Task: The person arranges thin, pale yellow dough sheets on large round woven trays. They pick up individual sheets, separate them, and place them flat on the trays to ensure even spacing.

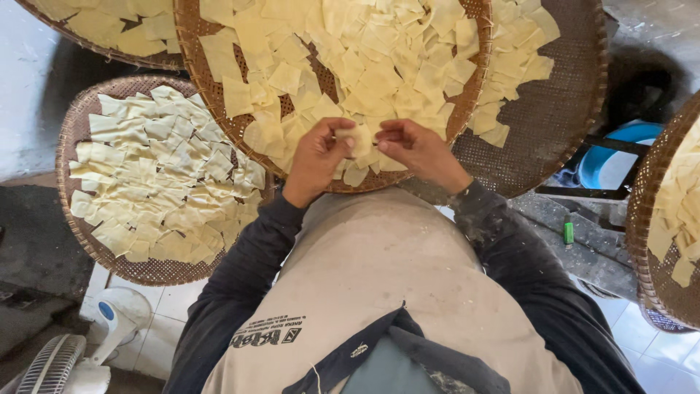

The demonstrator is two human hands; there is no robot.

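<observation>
Head view: the left hand [317, 157] and the right hand [417, 149] meet at the near rim of a large round woven brown basket tray [211, 87] heaped with pale yellow square dough sheets [350, 51]. Both hands pinch one small pale yellow dough square [359, 138] between thumb and fingertips, each grip closed on an edge of it, the left on its left side, the right on its right. The square sits just above the tray's near edge, touching the heap below it. A second round woven tray [73, 131] of the same sheets lies to the left, partly under the first. A third tray [561, 109] behind on the right is mostly bare. A blue plastic basin [634, 135] stands further right, and a white electric fan [80, 350] sits on the tiled floor at lower left
</observation>
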